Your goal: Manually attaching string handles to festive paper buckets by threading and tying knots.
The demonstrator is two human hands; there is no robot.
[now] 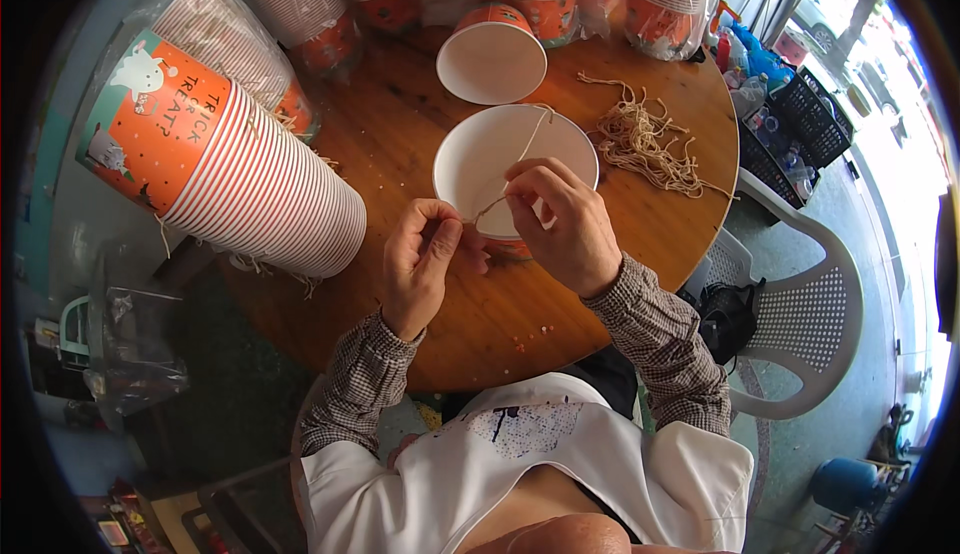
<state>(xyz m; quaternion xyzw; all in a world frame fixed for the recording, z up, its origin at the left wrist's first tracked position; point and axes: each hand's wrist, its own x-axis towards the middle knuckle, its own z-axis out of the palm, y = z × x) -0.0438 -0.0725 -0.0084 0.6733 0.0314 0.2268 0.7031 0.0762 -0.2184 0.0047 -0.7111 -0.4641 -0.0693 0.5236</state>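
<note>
String looks thin, beige, kinda twisty; left grip and right grip both pinch it by 1 tub.

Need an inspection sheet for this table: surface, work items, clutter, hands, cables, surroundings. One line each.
Surface: brown wooden tabletop, curved edge.
Work items: string reaching the rim of the near paper bucket; second bucket behind it; loose string pile to the right; big bucket stack lying at left.
Clutter: small crumbs near the front edge; bagged bucket stacks along the back.
Hands: left hand and right hand both pinch the string.
Cables: nothing seen at the table.
Surroundings: plastic chair and black crates at right.
</note>
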